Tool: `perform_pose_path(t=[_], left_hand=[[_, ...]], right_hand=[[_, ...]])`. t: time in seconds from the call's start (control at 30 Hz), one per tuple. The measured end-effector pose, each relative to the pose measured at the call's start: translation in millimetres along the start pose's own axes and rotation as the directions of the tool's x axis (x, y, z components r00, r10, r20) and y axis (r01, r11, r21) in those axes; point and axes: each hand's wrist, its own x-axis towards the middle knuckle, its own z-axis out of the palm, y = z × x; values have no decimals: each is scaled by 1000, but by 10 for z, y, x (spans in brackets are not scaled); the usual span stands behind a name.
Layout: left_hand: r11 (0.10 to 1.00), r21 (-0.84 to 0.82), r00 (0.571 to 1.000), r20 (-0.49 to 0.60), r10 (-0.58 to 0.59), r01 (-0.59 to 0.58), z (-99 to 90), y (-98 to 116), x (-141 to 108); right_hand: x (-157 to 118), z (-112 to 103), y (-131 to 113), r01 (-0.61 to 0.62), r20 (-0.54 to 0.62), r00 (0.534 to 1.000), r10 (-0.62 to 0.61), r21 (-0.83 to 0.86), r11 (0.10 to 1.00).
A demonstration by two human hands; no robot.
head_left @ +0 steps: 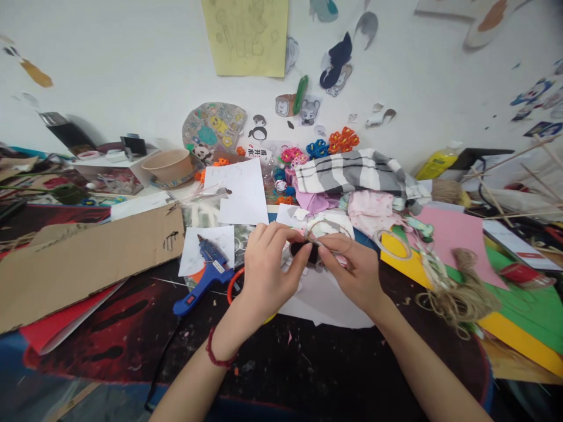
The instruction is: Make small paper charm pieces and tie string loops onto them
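Observation:
My left hand [270, 266] and my right hand [354, 269] meet over the middle of the table, fingertips pinched close together. Between them runs a thin strand of brown twine [313, 238], and a loop of it curves out above my right fingers. Just below the strand, a small dark piece [310, 252] shows between my left thumb and right fingertips; its kind and which hand bears it I cannot make out. Under both hands lies white paper [325, 308]. Left of my left hand, a blue hot glue gun [206, 281] rests on a white sheet.
A cardboard sheet [92, 258] covers the left side. On the right, a bundle of twine [461, 293] and a tape roll [393, 245] lie on coloured paper [523, 299]. Folded checked cloth [360, 173] and a clay-coloured bowl [167, 167] stand at the back. A cord trails from the glue gun.

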Motion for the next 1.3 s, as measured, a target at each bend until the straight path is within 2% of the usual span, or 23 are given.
perform_pose_path(t=[0.27, 0.67, 0.87, 1.07, 1.2, 1.3], left_hand=[[998, 11, 998, -23, -60, 60, 34, 7, 1], [999, 0, 998, -22, -52, 52, 19, 9, -4], [995, 50, 996, -20, -83, 84, 35, 14, -12], [993, 109, 998, -38, -45, 49, 63, -27, -15], [981, 194, 998, -58, 37, -25, 73, -53, -5], [959, 265, 990, -74, 121, -98, 75, -66, 7]], right_hand=[[-13, 31, 1, 78, 14, 997, -78, -51, 996], [-17, 40, 17, 107, 11, 994, -106, -84, 991], [-29, 54, 32, 177, 6, 984, -177, -105, 979], [-22, 52, 38, 183, 6, 983, -183, -105, 978], [-12, 44, 32, 142, 20, 990, -141, -70, 987], [-7, 34, 24, 5, 53, 999, -6, 27, 1000]])
